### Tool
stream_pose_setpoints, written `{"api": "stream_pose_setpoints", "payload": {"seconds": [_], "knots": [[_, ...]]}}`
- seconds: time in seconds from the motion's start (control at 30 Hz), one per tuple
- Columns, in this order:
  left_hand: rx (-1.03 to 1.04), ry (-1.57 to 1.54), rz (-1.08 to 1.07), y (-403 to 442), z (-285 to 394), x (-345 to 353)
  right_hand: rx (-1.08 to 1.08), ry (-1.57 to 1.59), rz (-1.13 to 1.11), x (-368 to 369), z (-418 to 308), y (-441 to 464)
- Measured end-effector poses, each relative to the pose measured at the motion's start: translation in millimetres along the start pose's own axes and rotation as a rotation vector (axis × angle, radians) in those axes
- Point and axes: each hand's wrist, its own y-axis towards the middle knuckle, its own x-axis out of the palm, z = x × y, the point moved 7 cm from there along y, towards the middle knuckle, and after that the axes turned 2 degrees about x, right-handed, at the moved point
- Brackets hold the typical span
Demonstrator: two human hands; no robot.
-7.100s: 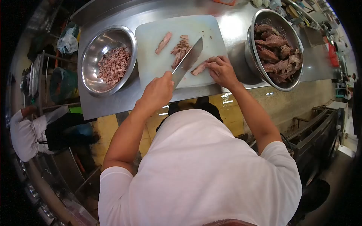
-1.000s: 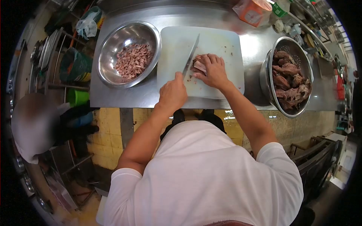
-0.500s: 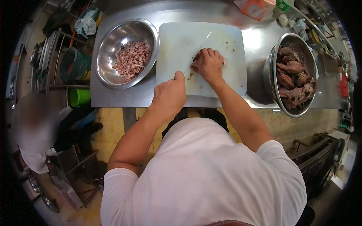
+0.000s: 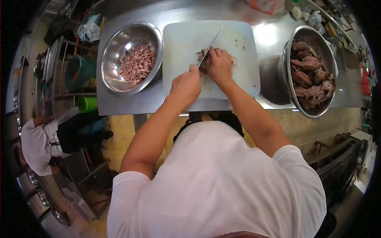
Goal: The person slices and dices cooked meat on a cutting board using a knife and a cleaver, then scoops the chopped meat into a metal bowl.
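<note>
A knife point(image 4: 214, 40) is in my left hand point(image 4: 185, 88), which is closed round its handle with the thumb on top. Its blade slants up and to the right across the white cutting board point(image 4: 242, 85), close beside the fingers of my right hand point(image 4: 219, 66). That hand is closed, fingers bent, over a piece of meat point(image 4: 233, 60) and presses it to the board. Most of the piece is hidden under the hand. Small cut bits of meat point(image 4: 201, 54) lie left of the blade, and crumbs are scattered on the board.
Left of the board stands a steel bowl point(image 4: 110, 73) of diced meat point(image 4: 137, 64). To the right, a perforated colander point(image 4: 291, 85) holds large dark meat pieces point(image 4: 311, 77). Bags point(image 4: 268, 4) lie on the steel table's point(image 4: 270, 51) far side. Another person point(image 4: 41, 141) is at the left.
My left hand has moved up and right, bringing the knife farther forward over the board beside my right hand. The view has shifted slightly. The other person at left has changed posture.
</note>
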Motion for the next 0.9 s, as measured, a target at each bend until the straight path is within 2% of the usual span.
{"api": "stream_pose_setpoints", "payload": {"seconds": [0.07,0.13,0.27,0.33,0.4,0.47,0.57,0.63,0.73,0.8,0.9], "knots": [[0.046,-0.018,0.054,6.2,5.0,-1.2,0.000,-0.007,0.005,-0.5,2.5,-3.3],[0.027,0.020,-0.024,-3.3,9.9,-26.1,0.016,0.001,0.025,2.7,1.1,2.8],[-0.047,0.024,-0.100,-18.2,1.5,-2.5,0.014,0.033,0.034,-1.8,6.7,-2.8],[0.042,0.020,0.034,8.0,-1.3,12.3,-0.006,0.031,0.025,-2.0,0.5,1.9],[0.059,0.010,0.040,11.6,-2.1,6.3,0.032,0.016,-0.035,1.8,3.5,-1.4],[0.089,0.027,0.044,3.0,5.5,-16.8,0.019,0.038,0.007,2.8,3.1,1.0],[-0.013,0.050,-0.064,-18.1,5.9,-5.6,0.030,0.025,0.027,-0.8,8.0,-1.8],[-0.029,0.030,0.002,2.0,0.3,14.0,0.013,0.014,0.025,0.4,-0.9,-0.3],[0.061,0.003,0.018,13.0,10.9,-12.4,-0.011,0.017,0.006,-0.7,-1.8,-2.9],[0.043,0.037,-0.011,-8.0,14.8,-20.8,-0.012,0.017,0.082,-3.3,1.2,-3.8],[-0.105,0.010,-0.083,-15.4,-7.9,8.1,0.022,0.006,0.049,-1.3,0.9,-4.7]]}}
